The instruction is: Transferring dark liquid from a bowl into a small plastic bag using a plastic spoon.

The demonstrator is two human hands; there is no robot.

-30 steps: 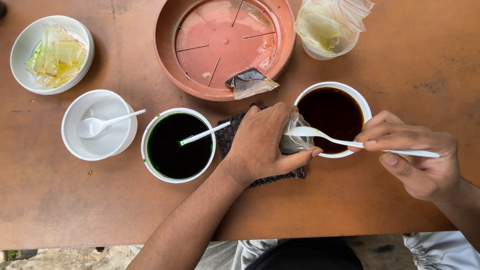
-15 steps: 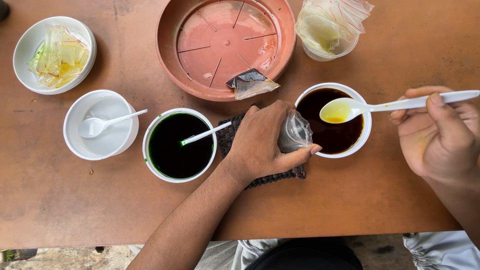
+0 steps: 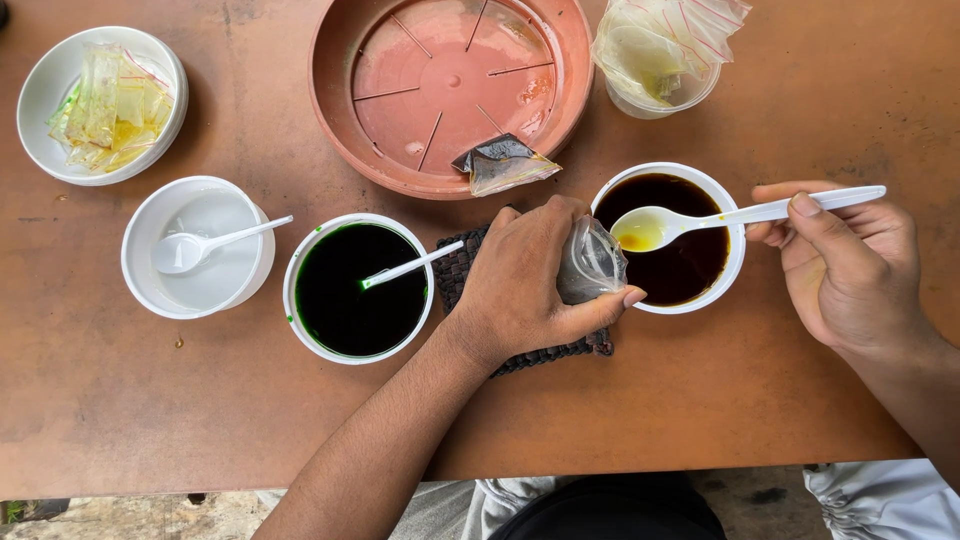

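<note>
Glossy white plastic spoon [image 3: 700, 217]; thin, clear, crinkled plastic pouch [image 3: 590, 263]; smooth white bowl [image 3: 722, 190]; coarse dark woven mat [image 3: 462, 270]; matt, stained brown table [image 3: 800, 380].

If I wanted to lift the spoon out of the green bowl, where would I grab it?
Take the spoon by the free end of its handle, coming from the right. That end leans over the bowl rim, dry, while the scoop end sits sunk in the dark green liquid. The left hand is close beside it, so room is tight.
</note>
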